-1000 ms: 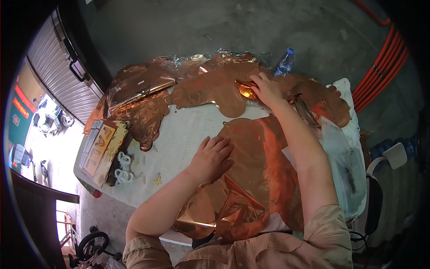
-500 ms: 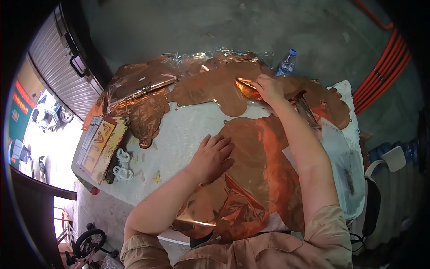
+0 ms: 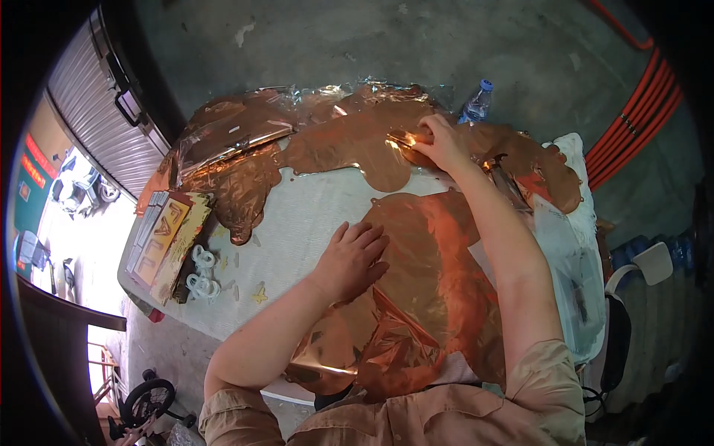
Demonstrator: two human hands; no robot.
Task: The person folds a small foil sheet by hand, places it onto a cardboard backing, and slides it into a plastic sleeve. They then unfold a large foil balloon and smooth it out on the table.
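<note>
Left hand point(image 3: 355, 256) flat, fingers spread, pressing near copper foil sheet point(image 3: 431, 282), right hand point(image 3: 439, 141) at one o'clock, arm outstretched, pinching far foil sheet's point(image 3: 349, 141) edge

We see glossy, crinkled copper foil point(image 3: 431, 260). The table point(image 3: 312, 215) looks matt and pale. The bottle point(image 3: 476, 104) is clear plastic.

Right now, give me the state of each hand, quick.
Left hand: open, palm flat on the near copper foil sheet.
Right hand: fingers closed in a grip on the edge of the far foil sheet.
</note>
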